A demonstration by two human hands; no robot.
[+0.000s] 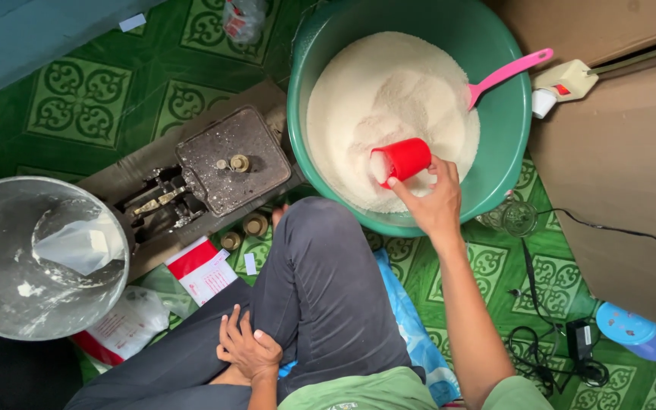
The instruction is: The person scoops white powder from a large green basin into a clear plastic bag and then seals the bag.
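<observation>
We were at the scooping step: our right hand (434, 199) gripped the red cup (402, 160), tipped on its side into the white grains in the green basin (510, 137). Our left hand (248, 351) rested loosely open on our thigh. Next, we judged, the cup needed lifting level to avoid spilling.

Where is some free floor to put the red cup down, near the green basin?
Bare green tile floor lies left of the green basin, above the balance scale. Below the basin it is crowded: knee, small weights, a glass jar, and black cables. The right hand holds the red cup.
</observation>
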